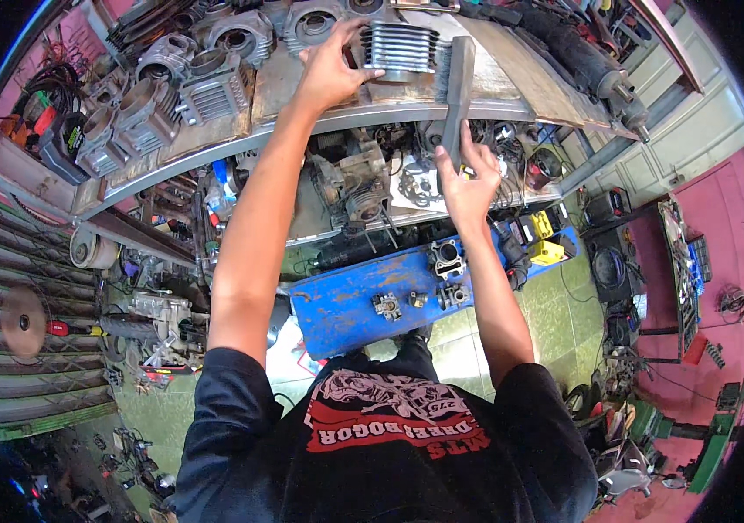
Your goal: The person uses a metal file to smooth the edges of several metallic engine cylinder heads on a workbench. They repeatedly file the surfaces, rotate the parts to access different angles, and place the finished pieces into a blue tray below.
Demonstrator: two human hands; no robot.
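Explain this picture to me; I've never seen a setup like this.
There is no machine here: a person works bare-handed. The one picture comes from a head-worn fisheye camera looking down, so straight edges bend near the rim. The left hand grips a finned engine cylinder at a wooden shelf; the right hand holds a bristle brush by its handle, bristles beside the fins. More engine cylinders stand leftward. Lower down, a blue bench carries small metal parts.
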